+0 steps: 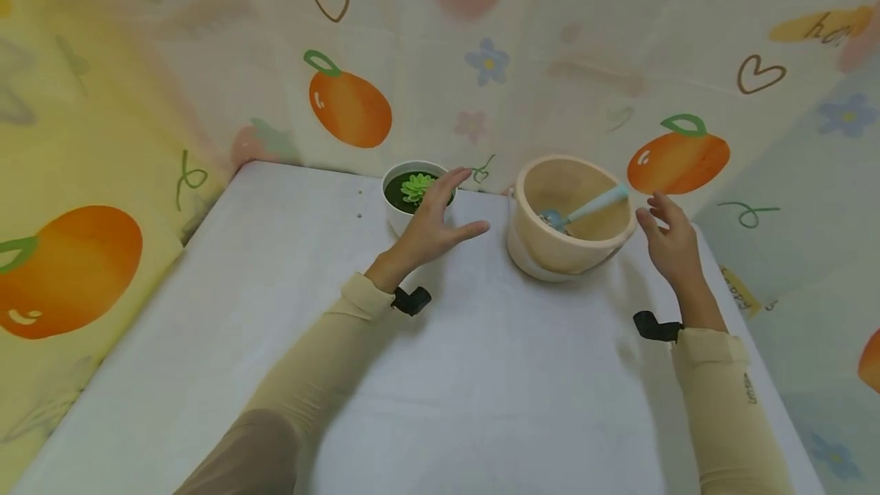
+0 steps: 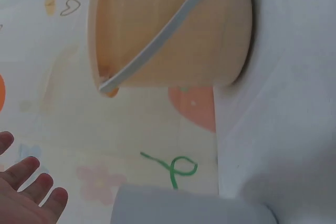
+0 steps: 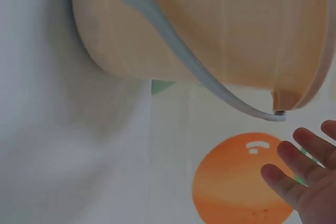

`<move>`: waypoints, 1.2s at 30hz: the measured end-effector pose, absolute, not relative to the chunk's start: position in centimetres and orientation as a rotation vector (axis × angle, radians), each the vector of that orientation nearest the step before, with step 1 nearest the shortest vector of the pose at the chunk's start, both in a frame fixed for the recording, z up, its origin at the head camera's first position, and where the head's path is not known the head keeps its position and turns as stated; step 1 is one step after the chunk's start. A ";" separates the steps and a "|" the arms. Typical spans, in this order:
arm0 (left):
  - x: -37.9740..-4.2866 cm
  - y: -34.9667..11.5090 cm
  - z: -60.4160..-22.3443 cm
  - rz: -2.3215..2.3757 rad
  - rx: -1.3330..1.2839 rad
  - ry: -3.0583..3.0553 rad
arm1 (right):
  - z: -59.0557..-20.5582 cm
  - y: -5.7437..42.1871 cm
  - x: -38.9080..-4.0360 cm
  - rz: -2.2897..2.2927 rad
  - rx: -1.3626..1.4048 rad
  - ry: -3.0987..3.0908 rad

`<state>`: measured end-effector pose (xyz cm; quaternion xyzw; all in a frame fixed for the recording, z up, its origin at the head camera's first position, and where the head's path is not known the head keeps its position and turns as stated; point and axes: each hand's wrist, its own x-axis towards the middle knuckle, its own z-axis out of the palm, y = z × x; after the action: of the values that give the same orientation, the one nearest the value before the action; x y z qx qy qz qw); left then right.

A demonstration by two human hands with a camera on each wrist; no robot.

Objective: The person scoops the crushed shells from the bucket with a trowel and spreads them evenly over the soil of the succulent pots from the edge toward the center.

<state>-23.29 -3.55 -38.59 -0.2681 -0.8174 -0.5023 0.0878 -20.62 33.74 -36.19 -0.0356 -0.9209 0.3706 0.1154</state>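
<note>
A peach-coloured bucket (image 1: 550, 254) with a pale grey handle (image 2: 157, 38) stands upright at the back of the table. Inside it leans a light blue tool (image 1: 594, 205) with a rounded end; its exact kind is hard to tell. To the bucket's left, a white pot (image 1: 400, 218) holds dark soil and a green succulent (image 1: 416, 187). My left hand (image 1: 433, 224) hovers in front of the pot, partly hiding it, fingers extended and holding nothing. Just right of the bucket's rim, my right hand (image 1: 672, 244) is apart from it, with fingers loosely bent and nothing in them.
A white cloth covers the table (image 1: 481, 388). Behind it hangs a patterned curtain (image 1: 426, 37) with oranges, hearts and flowers, close to the bucket and pot. Small dark specks lie left of the pot. Each wrist wears a black camera mount (image 1: 411, 301).
</note>
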 end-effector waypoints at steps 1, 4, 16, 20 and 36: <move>-23.3 -3.1 -38.6 -1.491 -0.809 -2.432 | -36.2 33.8 -20.8 1.100 -0.106 -2.694; -23.4 -1.9 -38.5 -1.475 -0.833 -2.434 | -36.3 33.8 -21.4 1.135 -0.094 -2.674; -24.9 1.4 -38.8 -1.578 -0.800 -2.517 | -36.1 33.4 -23.6 1.325 -0.200 -2.675; -25.2 2.4 -39.0 -1.618 -0.780 -2.553 | -36.1 33.2 -24.1 1.376 -0.285 -2.682; -25.9 5.3 -39.9 -1.658 -0.699 -2.630 | -36.9 32.9 -25.7 1.433 -0.244 -2.537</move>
<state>-25.89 5.33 -39.92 -0.2192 -0.8251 -0.5202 -0.0225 -25.69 32.89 -36.95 -0.0828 -0.8626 0.4871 0.1085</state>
